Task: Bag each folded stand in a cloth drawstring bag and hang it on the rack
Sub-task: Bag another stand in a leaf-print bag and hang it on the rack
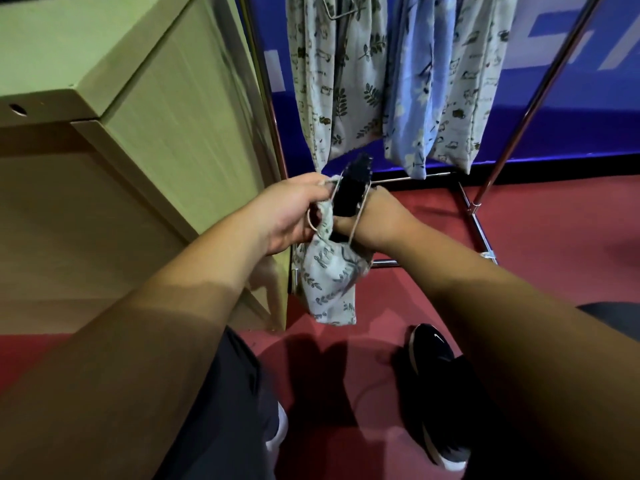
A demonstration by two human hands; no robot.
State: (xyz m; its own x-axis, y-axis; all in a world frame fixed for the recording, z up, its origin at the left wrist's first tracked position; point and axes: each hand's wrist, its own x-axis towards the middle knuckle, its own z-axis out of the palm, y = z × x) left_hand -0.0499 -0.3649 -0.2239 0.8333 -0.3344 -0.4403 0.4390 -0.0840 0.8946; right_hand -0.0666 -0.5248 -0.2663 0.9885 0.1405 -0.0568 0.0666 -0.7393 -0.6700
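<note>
in the head view, the left hand [294, 213] is pinching the left edge of the mouth of a leaf-printed cloth drawstring bag [329, 282], its fingers curling round the gathered cloth and a loop of the cord [311, 225]. just to the right, the right hand [377, 220] is gripping the black folded stand [349, 199], which is standing between the two hands, its lower end sitting inside the bag's mouth and its upper end sticking out toward the far side. the bag is hanging below both hands, above the red floor [536, 237]. farther off, the metal rack [540, 98] is carrying a pale leaf-printed hanging bag [332, 81] and a blue hanging bag [419, 81]. a pale wooden cabinet [156, 116] is standing on the left, and a dark shoe [436, 368] is showing near, lower right.
</note>
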